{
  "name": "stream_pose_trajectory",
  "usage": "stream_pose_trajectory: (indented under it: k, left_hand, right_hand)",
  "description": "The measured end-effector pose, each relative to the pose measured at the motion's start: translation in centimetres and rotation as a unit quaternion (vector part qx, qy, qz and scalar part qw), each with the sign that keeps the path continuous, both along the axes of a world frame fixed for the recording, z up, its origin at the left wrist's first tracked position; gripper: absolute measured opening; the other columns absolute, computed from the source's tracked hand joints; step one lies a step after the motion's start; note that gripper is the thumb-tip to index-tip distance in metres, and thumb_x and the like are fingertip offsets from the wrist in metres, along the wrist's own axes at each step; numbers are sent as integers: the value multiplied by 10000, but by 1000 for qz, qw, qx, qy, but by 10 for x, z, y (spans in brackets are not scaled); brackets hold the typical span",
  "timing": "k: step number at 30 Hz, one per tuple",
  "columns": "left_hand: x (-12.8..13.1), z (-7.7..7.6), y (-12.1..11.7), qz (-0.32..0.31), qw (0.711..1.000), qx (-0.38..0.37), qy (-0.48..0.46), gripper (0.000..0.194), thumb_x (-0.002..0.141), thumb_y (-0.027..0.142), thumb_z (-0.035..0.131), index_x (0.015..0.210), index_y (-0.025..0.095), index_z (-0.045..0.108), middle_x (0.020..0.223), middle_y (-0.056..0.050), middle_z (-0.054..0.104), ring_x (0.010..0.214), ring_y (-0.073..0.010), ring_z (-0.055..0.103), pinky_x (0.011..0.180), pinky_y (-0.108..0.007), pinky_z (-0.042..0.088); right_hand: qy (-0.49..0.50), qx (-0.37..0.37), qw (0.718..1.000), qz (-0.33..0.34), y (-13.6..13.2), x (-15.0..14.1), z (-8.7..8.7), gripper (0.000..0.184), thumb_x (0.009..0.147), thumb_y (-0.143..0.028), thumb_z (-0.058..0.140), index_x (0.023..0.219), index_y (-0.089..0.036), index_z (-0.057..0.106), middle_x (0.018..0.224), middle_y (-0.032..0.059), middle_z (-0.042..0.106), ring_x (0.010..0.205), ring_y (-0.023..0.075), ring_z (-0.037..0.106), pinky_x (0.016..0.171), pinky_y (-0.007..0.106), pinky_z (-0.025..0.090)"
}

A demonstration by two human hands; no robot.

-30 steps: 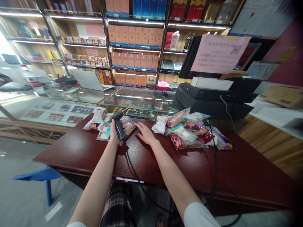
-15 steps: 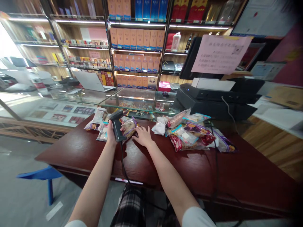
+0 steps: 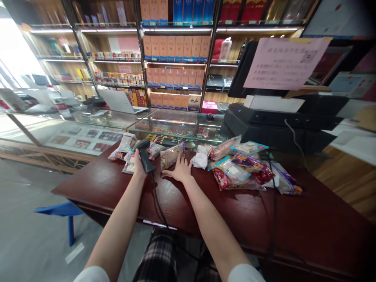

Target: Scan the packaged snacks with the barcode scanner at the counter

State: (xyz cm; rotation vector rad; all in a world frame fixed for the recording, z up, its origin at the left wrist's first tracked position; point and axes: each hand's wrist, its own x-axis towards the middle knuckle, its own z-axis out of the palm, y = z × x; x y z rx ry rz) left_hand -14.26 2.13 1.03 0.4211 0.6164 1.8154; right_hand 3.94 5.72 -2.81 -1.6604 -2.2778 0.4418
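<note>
My left hand (image 3: 139, 163) is wrapped round a black barcode scanner (image 3: 144, 156), whose cable (image 3: 158, 201) runs down over the table edge. With fingers spread, my right hand (image 3: 180, 169) lies against the near side of a clear snack bag with purple edging (image 3: 171, 155). Behind and left of the scanner are several other packets (image 3: 127, 141), partly covered by my left hand. To the right of my right hand sits a crumpled white packet (image 3: 201, 157).
A heap of snack bags (image 3: 235, 172) covers the table's right part, with a black cable across it. Behind stand a black monitor with a pink notice (image 3: 284, 64) and a glass counter (image 3: 176, 117). A blue stool (image 3: 60, 210) is at lower left.
The snack bag and my right hand have shifted right, away from the scanner. My right fingers are spread wider. The scanner stays in my left hand, and the view has turned slightly left.
</note>
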Motion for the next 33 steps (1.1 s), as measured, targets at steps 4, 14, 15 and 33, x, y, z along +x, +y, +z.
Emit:
stream_pose_trajectory:
  k: [4, 14, 15, 33]
  left_hand:
    - [12, -3, -1, -83, 994, -69, 16, 493, 955, 542, 416, 899, 101, 630, 748, -81, 659, 595, -152, 648, 575, -275, 558]
    - [25, -1, -7, -185, 980, -36, 56, 557, 962, 552, 378, 950, 67, 651, 765, -114, 663, 651, -197, 675, 817, -420, 574]
    - [25, 0, -7, -174, 982, -39, 63, 550, 964, 545, 379, 947, 67, 650, 763, -112, 661, 631, -188, 663, 796, -410, 578]
    - [19, -11, -10, -357, 927, -49, 105, 526, 949, 547, 400, 1127, 106, 625, 823, -134, 680, 353, -107, 435, 366, -285, 416]
  right_hand:
    - [57, 9, 998, -3, 1, -1, -3, 1266, 629, -780, 644, 1510, 8, 190, 1545, 349, 229, 1459, 456, 192, 1137, 647, -42]
    - [641, -241, 724, 82, 33, 46, 0, 421, 680, -405, 631, 1046, -200, 602, 1095, 77, 715, 1097, 279, 633, 1028, 490, 436]
    - [677, -282, 674, 84, 34, 52, 2, 356, 700, -377, 586, 1008, -200, 612, 1054, 72, 726, 1090, 282, 639, 1015, 501, 449]
    - [732, -317, 601, 45, 36, 60, 4, 332, 638, -292, 523, 937, -185, 620, 1022, 107, 712, 1135, 294, 624, 1039, 538, 442]
